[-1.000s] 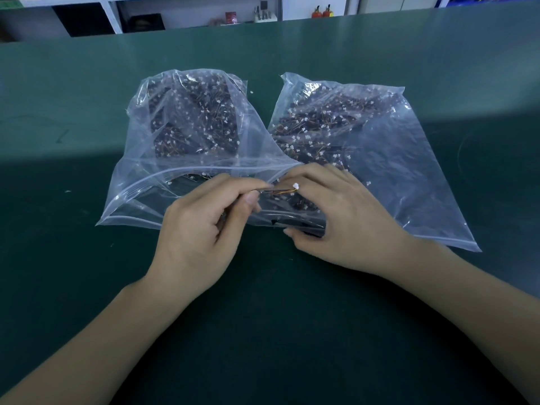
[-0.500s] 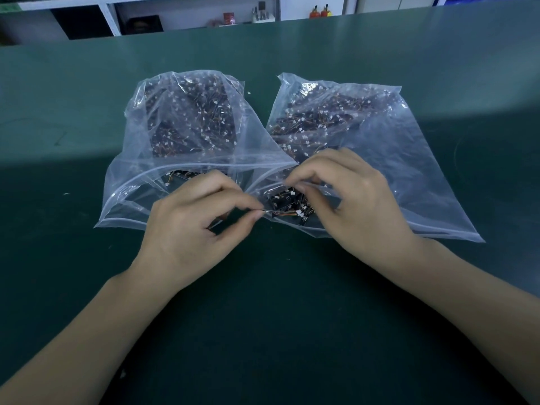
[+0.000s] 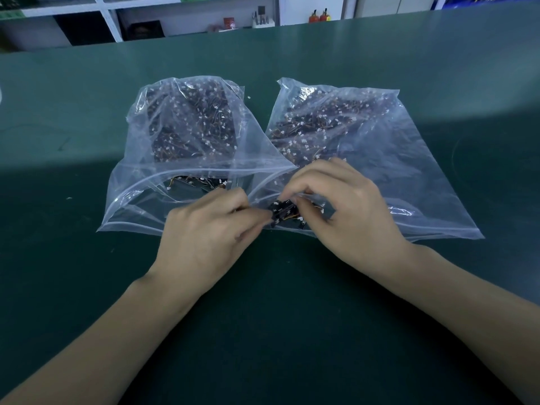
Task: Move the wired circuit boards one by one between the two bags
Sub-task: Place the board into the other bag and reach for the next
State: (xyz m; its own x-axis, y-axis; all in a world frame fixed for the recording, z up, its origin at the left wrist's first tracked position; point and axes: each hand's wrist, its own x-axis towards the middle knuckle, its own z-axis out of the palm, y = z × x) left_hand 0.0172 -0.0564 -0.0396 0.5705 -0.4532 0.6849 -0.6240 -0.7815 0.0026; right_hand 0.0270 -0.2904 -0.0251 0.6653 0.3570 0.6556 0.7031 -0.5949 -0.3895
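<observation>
Pinching a small black circuit board (image 3: pixel 281 211) between the fingers of both hands, I hold it at the mouths of the two clear bags, just above the dark green counter (image 3: pixel 292 317). My left hand (image 3: pixel 204 238) grips it from the left with thumb and forefinger curled together; my right hand (image 3: pixel 344 217) grips it from the right, fingers bent down over it. Thin orange wires trail from the board under my right fingers. The left bag (image 3: pixel 163 159) and the right bag (image 3: pixel 409 159) lie side by side, touching near their open ends, each holding a heap of dark boards with white plugs. White shelves (image 3: pixel 111 13) stand beyond the counter's far edge.
</observation>
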